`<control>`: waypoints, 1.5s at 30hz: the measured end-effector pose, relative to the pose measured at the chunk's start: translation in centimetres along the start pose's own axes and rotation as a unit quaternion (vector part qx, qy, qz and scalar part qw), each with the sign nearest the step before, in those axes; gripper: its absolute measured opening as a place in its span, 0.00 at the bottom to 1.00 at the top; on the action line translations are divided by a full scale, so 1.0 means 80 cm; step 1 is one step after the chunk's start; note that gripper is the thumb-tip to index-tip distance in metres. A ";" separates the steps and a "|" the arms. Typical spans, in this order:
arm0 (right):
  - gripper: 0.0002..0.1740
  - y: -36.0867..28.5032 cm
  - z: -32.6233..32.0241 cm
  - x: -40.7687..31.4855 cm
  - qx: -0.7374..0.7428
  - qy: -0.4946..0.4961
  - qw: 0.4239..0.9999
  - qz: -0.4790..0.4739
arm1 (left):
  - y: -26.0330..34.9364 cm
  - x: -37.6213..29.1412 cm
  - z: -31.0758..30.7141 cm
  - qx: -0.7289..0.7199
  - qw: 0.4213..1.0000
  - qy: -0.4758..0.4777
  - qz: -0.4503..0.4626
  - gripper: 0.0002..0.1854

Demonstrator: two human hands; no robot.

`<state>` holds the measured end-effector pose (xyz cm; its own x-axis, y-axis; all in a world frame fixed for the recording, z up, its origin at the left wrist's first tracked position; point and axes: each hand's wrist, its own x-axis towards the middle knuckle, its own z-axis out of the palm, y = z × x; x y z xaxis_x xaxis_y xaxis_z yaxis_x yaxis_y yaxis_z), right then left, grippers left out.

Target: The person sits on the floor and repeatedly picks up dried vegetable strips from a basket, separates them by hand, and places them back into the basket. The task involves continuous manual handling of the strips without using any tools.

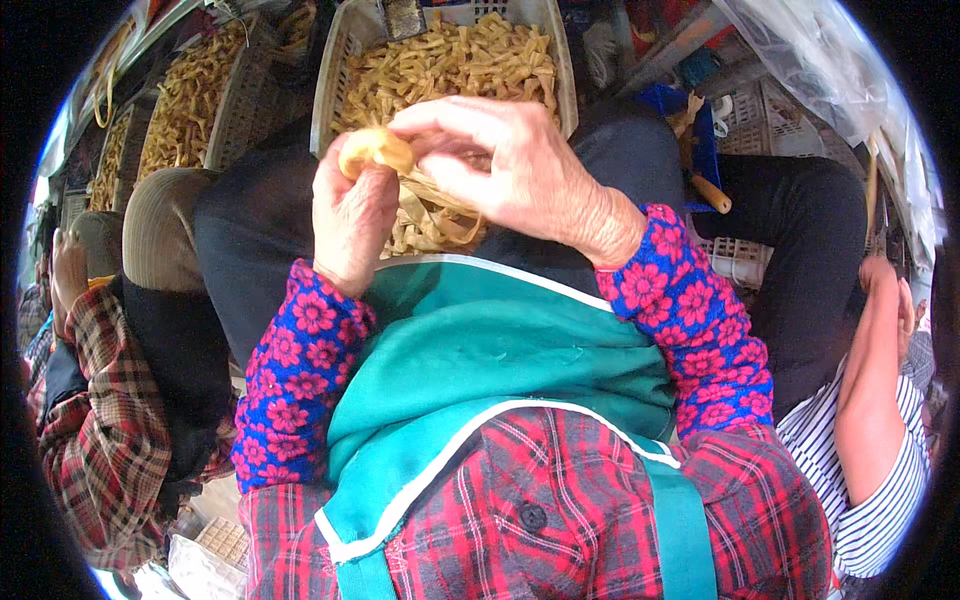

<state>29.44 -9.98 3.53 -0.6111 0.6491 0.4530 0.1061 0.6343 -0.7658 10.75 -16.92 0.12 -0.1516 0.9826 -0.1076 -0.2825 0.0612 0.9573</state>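
Observation:
Between my hands is a pale yellow, pliable strip point(382, 150), bent into a loop. My left hand point(352, 217) grips it, with the thumb pressed against the near side of the loop. The fingertips of my right hand point(517, 157), somewhat blurred, pinch the loop's right side; its far end is hidden by the fingers. Beyond my hands stands a whitish plastic crate point(566, 67) heaped with short tan knotted pieces point(465, 56). Closer to my lap, more tan strips point(427, 225) lie loosely below my right hand.
A metal piece point(403, 19) rests at the crate's far edge. More filled crates point(229, 97) stand at left. To the right are a blue dustpan-like object point(701, 142), a wooden handle point(710, 193) and another crate point(739, 259). People sit close on both sides, a plaid sleeve point(112, 420) at left.

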 end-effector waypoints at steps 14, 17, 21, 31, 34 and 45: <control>0.15 0.028 -0.001 0.005 0.102 0.013 0.982 0.155 | 0.057 -0.010 0.015 0.130 0.991 -0.012 -0.001 0.13; 0.13 -0.008 0.019 -0.002 -0.029 0.003 1.000 -0.010 | 0.023 -0.005 0.029 0.098 0.992 0.042 0.070 0.12; 0.10 0.016 -0.034 0.006 0.084 0.106 0.966 0.218 | 0.052 -0.007 -0.007 0.105 0.990 0.086 -0.023 0.18; 0.12 0.006 -0.014 0.005 0.059 -0.008 0.985 0.159 | 0.041 -0.001 0.005 0.537 0.816 -0.121 0.175 0.11; 0.11 0.010 -0.023 0.010 0.061 0.025 0.985 0.161 | 0.052 0.004 -0.015 0.277 0.954 -0.110 0.040 0.18; 0.06 0.062 -0.065 0.137 -0.248 0.134 0.953 -0.109 | 0.111 0.166 -0.012 0.319 0.918 0.083 0.221 0.13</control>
<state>27.36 2.48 7.06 -0.4449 0.5208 0.7286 0.3976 0.8438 -0.3604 5.36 -3.50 6.93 -0.2757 0.8989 0.3405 0.4448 -0.1947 0.8742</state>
